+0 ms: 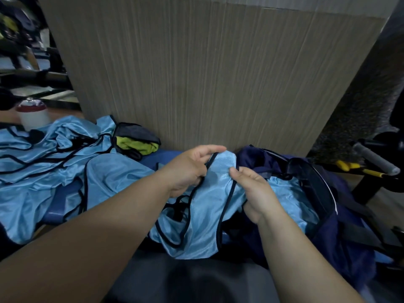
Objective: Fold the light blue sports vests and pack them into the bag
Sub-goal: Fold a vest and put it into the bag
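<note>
Left hand (188,169) pinches the vest (207,215) by its black trim, right hand (255,191) grips the opposite edge, fingers (242,173) curled on cloth, likely squaring a fold just beside the open bag (317,193); an unfolded pile (54,154) waits on the left.

Both bare forearms reach forward from the lower edge of view, wrists near each other. The left hand (189,169) pinches the dark-trimmed top of a shiny light blue sports vest (207,217), its fingers curled. The right hand (256,190), just beside it, grips the same vest's edge.
</note>
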A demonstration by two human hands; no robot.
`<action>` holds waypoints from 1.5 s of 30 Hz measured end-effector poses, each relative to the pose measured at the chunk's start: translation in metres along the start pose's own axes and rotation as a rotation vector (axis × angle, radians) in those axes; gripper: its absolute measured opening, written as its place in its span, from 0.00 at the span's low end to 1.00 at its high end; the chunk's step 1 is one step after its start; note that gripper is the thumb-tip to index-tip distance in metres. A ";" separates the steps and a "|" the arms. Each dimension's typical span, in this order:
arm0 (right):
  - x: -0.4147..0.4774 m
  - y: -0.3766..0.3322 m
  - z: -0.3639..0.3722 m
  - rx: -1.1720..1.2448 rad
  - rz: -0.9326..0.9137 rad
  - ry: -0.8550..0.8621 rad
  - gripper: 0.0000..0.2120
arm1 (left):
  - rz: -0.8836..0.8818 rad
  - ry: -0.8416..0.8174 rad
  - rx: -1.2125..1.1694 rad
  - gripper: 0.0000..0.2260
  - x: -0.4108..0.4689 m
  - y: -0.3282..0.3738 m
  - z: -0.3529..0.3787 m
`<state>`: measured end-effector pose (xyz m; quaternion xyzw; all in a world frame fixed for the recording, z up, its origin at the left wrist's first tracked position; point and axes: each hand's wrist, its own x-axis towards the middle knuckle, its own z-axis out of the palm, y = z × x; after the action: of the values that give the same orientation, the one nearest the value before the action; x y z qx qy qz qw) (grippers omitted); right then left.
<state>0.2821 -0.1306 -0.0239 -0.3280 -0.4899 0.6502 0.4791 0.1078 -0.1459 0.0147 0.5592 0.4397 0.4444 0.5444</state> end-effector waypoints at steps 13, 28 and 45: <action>0.000 -0.009 -0.001 -0.380 -0.176 0.195 0.17 | 0.024 0.121 0.384 0.15 -0.003 0.011 -0.012; -0.006 -0.093 0.055 -0.611 -0.415 0.250 0.13 | 0.190 0.369 0.565 0.05 -0.032 0.092 -0.039; -0.035 -0.170 0.098 -0.608 -0.547 0.272 0.06 | 0.135 0.187 0.008 0.06 -0.064 0.166 -0.036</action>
<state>0.2568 -0.1845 0.1657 -0.3951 -0.6605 0.2762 0.5756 0.0601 -0.2042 0.1796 0.5459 0.4516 0.5284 0.4679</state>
